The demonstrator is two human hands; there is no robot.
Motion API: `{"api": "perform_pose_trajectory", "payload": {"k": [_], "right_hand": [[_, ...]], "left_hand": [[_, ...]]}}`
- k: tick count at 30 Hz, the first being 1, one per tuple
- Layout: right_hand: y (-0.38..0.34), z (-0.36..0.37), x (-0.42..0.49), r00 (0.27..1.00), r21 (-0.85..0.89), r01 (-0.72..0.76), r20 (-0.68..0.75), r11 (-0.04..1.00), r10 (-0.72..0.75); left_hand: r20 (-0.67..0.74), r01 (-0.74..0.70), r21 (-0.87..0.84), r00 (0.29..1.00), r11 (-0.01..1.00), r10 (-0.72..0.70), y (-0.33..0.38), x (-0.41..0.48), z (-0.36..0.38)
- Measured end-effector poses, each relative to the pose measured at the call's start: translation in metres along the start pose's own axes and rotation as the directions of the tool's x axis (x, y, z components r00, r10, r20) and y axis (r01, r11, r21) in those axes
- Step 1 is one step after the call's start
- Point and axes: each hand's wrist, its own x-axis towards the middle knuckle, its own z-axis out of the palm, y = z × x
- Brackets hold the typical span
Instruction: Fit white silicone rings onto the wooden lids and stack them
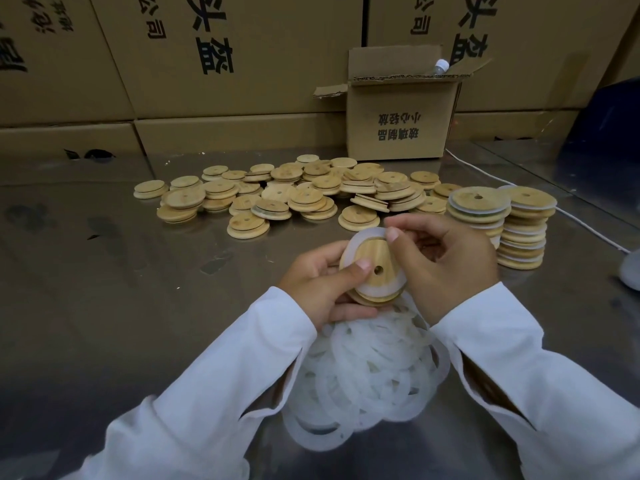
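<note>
A steel table [104, 306] fronts stacked cartons. The left hand [320, 285] grips a wooden lid [375, 263], thumb on its face; the right hand [446, 261] pinches a white ring [369, 237] at the lid's top edge. Loose rings [367, 372] lie below, bare lids [284, 192] behind, finished stacks [519, 230] at right.

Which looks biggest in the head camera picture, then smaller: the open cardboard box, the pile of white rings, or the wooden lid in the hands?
1. Heap of white silicone rings, though it lies nearest the camera.
2. Open brown cardboard box, which is farther away, so it may really be bigger.
3. Round wooden lid with a hole, clearly smallest.
</note>
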Motion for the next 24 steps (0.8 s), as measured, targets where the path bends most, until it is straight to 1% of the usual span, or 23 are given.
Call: {"api": "perform_pose_trajectory", "payload": {"k": [3,7,12,19,24], "right_hand": [[0.0008,-0.0003,-0.0005,1.0,-0.042,0.017,-0.002,0.999,-0.017],[0.0002,-0.0008,0.0004,0.999,0.002,-0.027,-0.028,1.0,0.027],[0.0011,-0.0018,0.0019,1.0,0.005,-0.024,-0.013,1.0,0.024],[0.0032,-0.0023,0.0034,1.0,-0.008,-0.023,-0.003,1.0,0.023],[0.0046,-0.0043,0.0065,0.999,-0.022,-0.047,0.021,0.999,0.048]], "left_hand": [[0.003,-0.032,0.002,0.999,0.999,0.032,-0.0016,0.0011,-0.0016],[0.039,-0.081,0.01,0.996,0.997,0.08,-0.0028,0.0002,-0.0016],[0.054,-0.115,0.053,0.992,0.992,0.113,-0.0052,0.0005,-0.0018],[-0.012,-0.127,0.091,0.992,0.988,0.129,-0.0055,0.0012,0.0018],[-0.044,-0.103,0.094,0.993,0.99,0.108,-0.0025,0.0023,0.0034]]}}
